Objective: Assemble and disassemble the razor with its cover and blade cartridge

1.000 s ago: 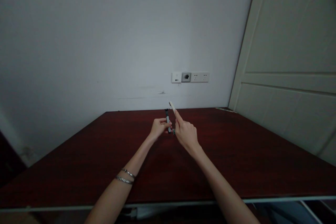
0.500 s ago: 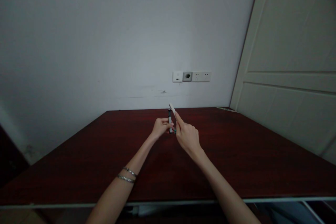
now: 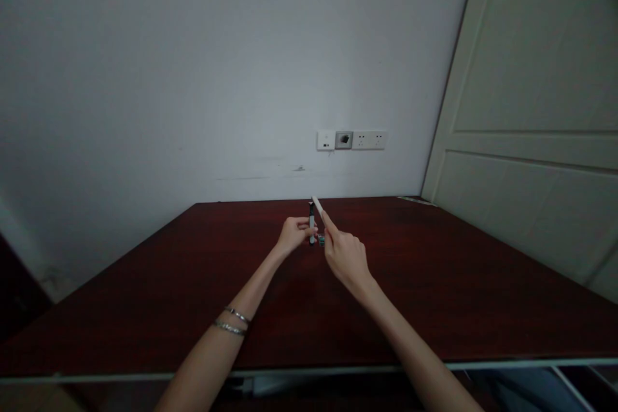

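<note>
My left hand (image 3: 293, 232) is closed around a marker (image 3: 311, 221), held upright. It has a pale barrel, a black upper part and a dark lower end. Just to the right, my right hand (image 3: 348, 256) grips a slim white stick (image 3: 317, 204), slanting up and to the left, with the index finger stretched along it. Its tip is close beside the marker's top; whether they touch I cannot tell. A small green and pale item (image 3: 322, 240) shows between the two hands, partly hidden by the right one.
The hands are over a dark red wooden table (image 3: 203, 270) that reaches back to a pale wall (image 3: 217, 77). Wall sockets (image 3: 369, 140) are above its back edge. A cream panelled door (image 3: 531, 103) stands along the right side.
The white stick's tip has dropped slightly and shifted a little right. The right hand has lowered a touch, and more of the small green item shows. The left hand still holds the marker.
</note>
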`<action>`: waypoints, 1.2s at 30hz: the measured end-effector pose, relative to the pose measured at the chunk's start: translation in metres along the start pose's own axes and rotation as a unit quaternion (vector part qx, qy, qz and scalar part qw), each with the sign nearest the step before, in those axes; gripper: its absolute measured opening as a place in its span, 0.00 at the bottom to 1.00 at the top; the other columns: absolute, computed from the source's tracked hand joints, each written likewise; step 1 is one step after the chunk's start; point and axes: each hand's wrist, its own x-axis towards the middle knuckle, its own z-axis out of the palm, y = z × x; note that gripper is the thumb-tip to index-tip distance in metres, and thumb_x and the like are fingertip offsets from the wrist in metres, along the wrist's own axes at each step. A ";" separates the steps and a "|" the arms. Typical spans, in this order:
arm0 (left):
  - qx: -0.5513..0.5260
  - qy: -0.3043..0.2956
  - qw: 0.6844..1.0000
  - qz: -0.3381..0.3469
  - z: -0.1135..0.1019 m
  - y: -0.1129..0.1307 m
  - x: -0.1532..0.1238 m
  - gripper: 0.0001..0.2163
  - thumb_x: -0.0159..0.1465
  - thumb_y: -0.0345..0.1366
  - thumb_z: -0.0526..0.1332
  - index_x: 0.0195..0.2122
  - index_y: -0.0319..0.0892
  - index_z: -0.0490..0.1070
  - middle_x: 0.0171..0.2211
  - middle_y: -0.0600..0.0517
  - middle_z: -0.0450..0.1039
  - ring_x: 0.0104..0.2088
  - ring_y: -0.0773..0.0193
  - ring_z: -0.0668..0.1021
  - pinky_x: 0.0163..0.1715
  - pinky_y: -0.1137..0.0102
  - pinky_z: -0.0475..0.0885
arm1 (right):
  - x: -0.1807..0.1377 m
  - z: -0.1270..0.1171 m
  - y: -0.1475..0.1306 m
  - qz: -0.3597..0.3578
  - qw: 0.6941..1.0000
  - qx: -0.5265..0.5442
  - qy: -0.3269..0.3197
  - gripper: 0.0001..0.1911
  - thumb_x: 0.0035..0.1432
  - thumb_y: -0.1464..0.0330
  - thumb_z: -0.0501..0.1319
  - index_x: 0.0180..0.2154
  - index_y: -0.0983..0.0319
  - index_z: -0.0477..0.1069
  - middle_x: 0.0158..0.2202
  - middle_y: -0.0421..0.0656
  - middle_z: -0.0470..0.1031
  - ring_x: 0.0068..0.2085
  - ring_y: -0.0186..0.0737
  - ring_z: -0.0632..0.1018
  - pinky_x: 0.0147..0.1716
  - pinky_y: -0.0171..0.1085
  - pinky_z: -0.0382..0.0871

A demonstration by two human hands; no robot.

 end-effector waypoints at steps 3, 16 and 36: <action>0.005 -0.003 1.000 -0.007 -0.001 -0.005 0.003 0.08 0.48 0.32 0.67 0.28 0.35 0.72 0.20 0.52 0.73 0.19 0.67 0.75 0.21 0.73 0.72 | -0.006 -0.002 0.002 -0.004 1.000 0.004 0.004 0.26 0.63 0.66 0.44 0.63 0.53 0.44 0.33 0.47 0.77 0.31 0.43 0.78 0.32 0.37 0.67; 0.033 0.016 0.999 0.004 -0.010 -0.001 0.005 0.09 0.49 0.31 0.65 0.32 0.34 0.74 0.22 0.51 0.74 0.20 0.67 0.75 0.21 0.74 0.70 | -0.014 0.004 0.009 -0.037 0.998 0.048 -0.001 0.26 0.63 0.66 0.46 0.62 0.52 0.48 0.35 0.45 0.78 0.32 0.39 0.77 0.31 0.33 0.65; 0.206 0.097 0.960 0.164 -0.017 -0.018 0.009 0.12 0.50 0.29 0.63 0.37 0.41 0.77 0.36 0.50 0.78 0.38 0.57 0.77 0.41 0.66 0.69 | -0.031 0.015 0.017 -0.054 0.981 0.185 0.024 0.25 0.63 0.67 0.44 0.60 0.63 0.54 0.32 0.48 0.78 0.28 0.36 0.76 0.31 0.31 0.67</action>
